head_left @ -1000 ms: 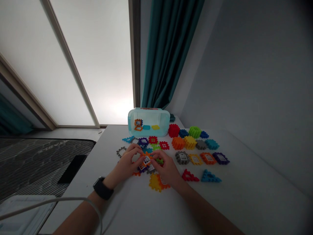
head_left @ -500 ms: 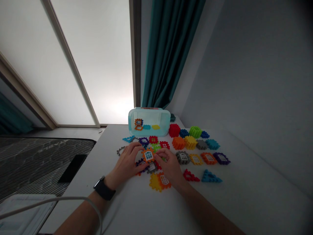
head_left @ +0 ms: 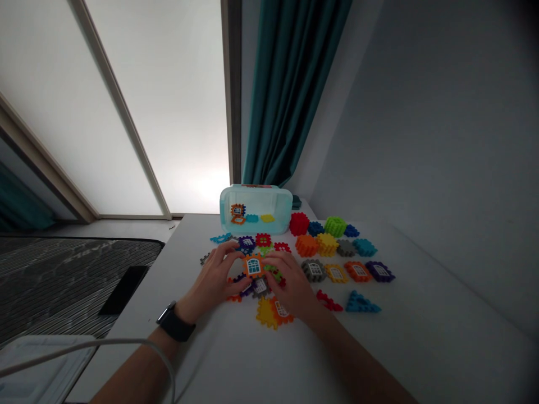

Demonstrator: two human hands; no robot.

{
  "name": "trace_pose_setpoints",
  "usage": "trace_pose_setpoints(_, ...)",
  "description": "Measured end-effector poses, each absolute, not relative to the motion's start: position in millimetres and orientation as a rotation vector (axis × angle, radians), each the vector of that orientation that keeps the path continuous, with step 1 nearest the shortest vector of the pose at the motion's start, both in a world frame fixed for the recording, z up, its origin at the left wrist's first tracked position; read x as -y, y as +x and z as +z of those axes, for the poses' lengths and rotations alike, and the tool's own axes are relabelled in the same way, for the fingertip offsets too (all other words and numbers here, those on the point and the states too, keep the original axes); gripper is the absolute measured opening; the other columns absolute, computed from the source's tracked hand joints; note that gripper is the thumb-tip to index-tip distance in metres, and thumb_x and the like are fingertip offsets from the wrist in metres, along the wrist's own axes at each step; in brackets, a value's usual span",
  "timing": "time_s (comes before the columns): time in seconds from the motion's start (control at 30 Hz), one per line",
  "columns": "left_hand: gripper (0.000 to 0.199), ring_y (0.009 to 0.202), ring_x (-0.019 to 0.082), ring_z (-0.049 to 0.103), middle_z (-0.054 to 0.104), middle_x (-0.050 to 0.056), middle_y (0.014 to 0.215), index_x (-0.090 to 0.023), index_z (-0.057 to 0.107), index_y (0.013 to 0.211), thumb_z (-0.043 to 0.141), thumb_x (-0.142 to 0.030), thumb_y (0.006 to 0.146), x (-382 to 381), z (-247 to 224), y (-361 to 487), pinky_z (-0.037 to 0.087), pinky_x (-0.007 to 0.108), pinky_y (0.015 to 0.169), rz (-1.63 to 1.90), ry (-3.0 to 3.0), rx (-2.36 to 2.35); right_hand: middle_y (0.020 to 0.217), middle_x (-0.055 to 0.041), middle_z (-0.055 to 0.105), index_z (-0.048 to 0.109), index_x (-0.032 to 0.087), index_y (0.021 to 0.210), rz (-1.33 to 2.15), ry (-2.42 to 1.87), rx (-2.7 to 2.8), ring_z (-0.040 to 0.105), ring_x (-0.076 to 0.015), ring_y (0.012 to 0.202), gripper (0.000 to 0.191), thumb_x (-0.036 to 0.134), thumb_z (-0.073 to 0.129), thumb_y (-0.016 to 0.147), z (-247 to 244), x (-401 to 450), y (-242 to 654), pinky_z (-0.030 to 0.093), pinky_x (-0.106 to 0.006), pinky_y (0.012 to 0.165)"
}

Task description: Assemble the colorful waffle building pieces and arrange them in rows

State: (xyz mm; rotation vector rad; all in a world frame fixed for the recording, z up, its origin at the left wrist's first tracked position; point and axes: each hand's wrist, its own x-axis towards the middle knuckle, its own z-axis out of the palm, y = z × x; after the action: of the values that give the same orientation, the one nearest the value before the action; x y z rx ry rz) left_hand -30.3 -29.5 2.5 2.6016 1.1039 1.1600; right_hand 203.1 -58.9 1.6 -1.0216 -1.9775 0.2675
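Left hand [head_left: 210, 278] and right hand [head_left: 291, 279] grip an orange window block [head_left: 254, 266].
Both close on its sides, among loose blocks [head_left: 260, 287], below the clear bin [head_left: 256, 220] mid-frame.

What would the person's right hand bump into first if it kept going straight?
The orange window tile, which the right hand points toward and seems already to touch, though depth is hard to judge from here.
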Motion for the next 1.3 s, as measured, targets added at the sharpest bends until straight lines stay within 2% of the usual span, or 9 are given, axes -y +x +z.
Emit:
trace_pose_setpoints(0.13,0.041,0.122,0.031,0.054,0.049,0.014,0.132,-0.022,0.056,0.119,0.073,-0.032,0.084,30.7,5.4,-31.7,0.05,0.048,0.102,1.153,2.611,-1.093,0.131,-0.0098,0.062,0.058,0.026,0.126,0.145,-0.945,2.121,0.056,-0.0259,0.124,0.034,0.016,0.054,0.093,1.6,56.7,209.3,0.046,-0.048,0.106)
trace_pose_setpoints(0.47,0.04,0.125,0.03,0.052,0.049,0.013,0.131,-0.022,0.056,0.119,0.073,-0.026,0.084,30.6,4.7,-31.3,0.048,0.047,0.106,1.191,2.551,-1.02,0.12,-0.0096,0.069,0.06,0.023,0.119,-0.044,-0.872,2.119,0.063,-0.0237,0.113,0.027,0.012,0.055,0.095,-0.9,55.1,207.0,0.053,-0.045,0.098)
trace_pose_setpoints(0.6,0.036,0.12,0.027,0.054,0.052,0.011,0.126,-0.021,0.058,0.113,0.074,-0.023,0.08,31.7,10.3,-29.6,0.048,0.043,0.104,1.167,2.413,-0.979,0.124,-0.0098,0.069,0.062,0.023,0.12,-0.089,-0.822,2.114,0.062,-0.0236,0.114,0.026,0.014,0.057,0.096,3.4,56.6,208.0,0.053,-0.044,0.097)
trace_pose_setpoints(0.7,0.027,0.115,0.025,0.056,0.055,0.01,0.12,-0.02,0.062,0.105,0.074,-0.027,0.082,31.4,14.6,-28.8,0.048,0.04,0.103,1.103,2.308,-0.927,0.117,-0.0076,0.072,0.065,0.024,0.116,-0.077,-0.769,2.078,0.064,-0.0226,0.11,0.023,0.014,0.057,0.097,5.8,58.4,207.8,0.051,-0.043,0.096)
trace_pose_setpoints(0.8,0.013,0.106,0.022,0.059,0.058,0.008,0.112,-0.02,0.067,0.094,0.065,-0.032,0.091,29.5,14.7,-27.3,0.049,0.037,0.097,1.024,2.221,-0.862,0.099,-0.0054,0.075,0.07,0.024,0.106,0.044,-0.832,1.991,0.067,-0.0219,0.096,0.016,0.019,0.057,0.098,6.0,60.4,204.9,0.052,-0.041,0.09)
trace_pose_setpoints(0.87,0.017,0.102,0.021,0.06,0.06,0.008,0.109,-0.019,0.069,0.091,0.059,-0.033,0.095,28.0,12.6,-25.3,0.049,0.036,0.094,1.023,2.152,-0.838,0.091,-0.005,0.075,0.072,0.023,0.099,0.211,-0.951,1.891,0.068,-0.0214,0.088,0.015,0.025,0.057,0.097,5.8,61.5,202.1,0.053,-0.038,0.083)
trace_pose_setpoints(1.1,0.029,0.097,0.02,0.06,0.06,0.008,0.106,-0.018,0.069,0.079,0.06,-0.04,0.094,27.5,8.0,-17.5,0.05,0.033,0.089,0.988,1.898,-0.855,0.09,-0.0044,0.076,0.074,0.021,0.093,0.949,-1.19,1.474,0.07,-0.0214,0.083,0.021,0.039,0.064,0.088,3.8,59.9,195.4,0.055,-0.033,0.075)
trace_pose_setpoints(1.3,0.035,0.095,0.019,0.06,0.059,0.008,0.109,-0.017,0.069,0.074,0.063,-0.046,0.091,30.1,9.0,-15.6,0.05,0.033,0.086,0.976,1.758,-0.891,0.087,-0.0056,0.076,0.073,0.019,0.096,1.15,-1.138,1.275,0.07,-0.0206,0.077,0.029,0.044,0.071,0.082,-6.1,55.1,193.7,0.055,-0.032,0.071)
